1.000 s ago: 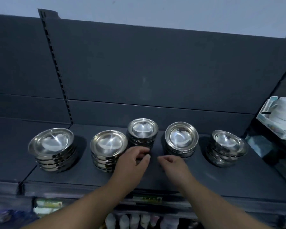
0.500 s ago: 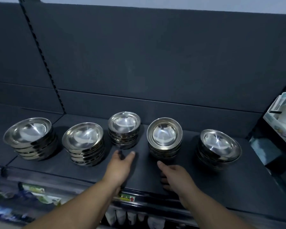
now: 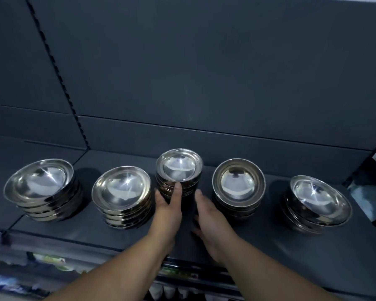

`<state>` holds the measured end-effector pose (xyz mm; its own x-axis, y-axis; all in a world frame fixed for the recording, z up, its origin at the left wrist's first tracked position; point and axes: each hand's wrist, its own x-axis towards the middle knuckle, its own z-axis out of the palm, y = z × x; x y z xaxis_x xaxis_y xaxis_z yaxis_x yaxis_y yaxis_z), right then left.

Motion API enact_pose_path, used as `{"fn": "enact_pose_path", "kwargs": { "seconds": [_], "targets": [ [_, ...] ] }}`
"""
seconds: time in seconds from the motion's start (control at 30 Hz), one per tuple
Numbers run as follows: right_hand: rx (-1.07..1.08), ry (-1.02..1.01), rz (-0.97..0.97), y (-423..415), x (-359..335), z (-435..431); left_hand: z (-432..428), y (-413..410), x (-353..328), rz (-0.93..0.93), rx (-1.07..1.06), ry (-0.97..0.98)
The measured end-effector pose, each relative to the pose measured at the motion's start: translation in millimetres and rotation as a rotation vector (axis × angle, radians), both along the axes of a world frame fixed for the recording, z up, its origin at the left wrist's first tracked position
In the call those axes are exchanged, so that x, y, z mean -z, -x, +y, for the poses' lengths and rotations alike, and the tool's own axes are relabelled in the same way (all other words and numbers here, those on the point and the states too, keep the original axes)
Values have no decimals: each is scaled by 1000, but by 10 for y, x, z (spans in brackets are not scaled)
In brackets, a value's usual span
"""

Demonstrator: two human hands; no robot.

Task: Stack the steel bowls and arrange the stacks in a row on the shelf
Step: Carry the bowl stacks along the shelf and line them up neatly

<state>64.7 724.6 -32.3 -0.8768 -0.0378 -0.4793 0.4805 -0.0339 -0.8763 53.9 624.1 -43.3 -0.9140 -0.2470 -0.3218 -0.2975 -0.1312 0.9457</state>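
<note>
We see five stacks of steel bowls standing in a row on a dark shelf (image 3: pixel 258 240), all mouths up and none touching its neighbour. From the person's left: the far-left stack (image 3: pixel 42 190) sits on the adjoining shelf section and leans a little; the second stack (image 3: pixel 123 196) stands just beside our left hand; the middle stack (image 3: pixel 178 171) is set slightly further back than the others, close to the dark back panel (image 3: pixel 204 72); the fourth stack (image 3: pixel 238 189) stands to the right of the hands; the far-right stack (image 3: pixel 317 203) tilts toward the right, its bowls nested unevenly.

The left hand (image 3: pixel 168 208) reaches forward with its fingers spread and its thumb laid against the front of the middle stack just under the top rim, while the other fingers touch the stack's left side. It is in contact, yet we cannot tell whether it truly clamps the bowls or only rests on them. The right hand (image 3: pixel 211 218) lies open, fingers loosely apart, in the gap between the middle and fourth stacks; its fingertips come near the right side of the middle stack, but contact is not clear. It holds nothing.

Below the shelf edge some blurred packaged goods (image 3: pixel 50 258) show on a lower level
</note>
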Motion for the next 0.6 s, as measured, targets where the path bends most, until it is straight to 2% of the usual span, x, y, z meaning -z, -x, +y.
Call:
{"fn": "enact_pose_path", "kwargs": {
  "seconds": [0.13,0.27,0.6],
  "targets": [
    [5,28,52,264,-67,-125,-33,-59,56,36,88,227],
    [50,98,82,392,-125,-166,-41,-101,103,71,163,325],
    [98,88,58,169,-122,-91,-128,-342,192,89,260,230]
  ]
}}
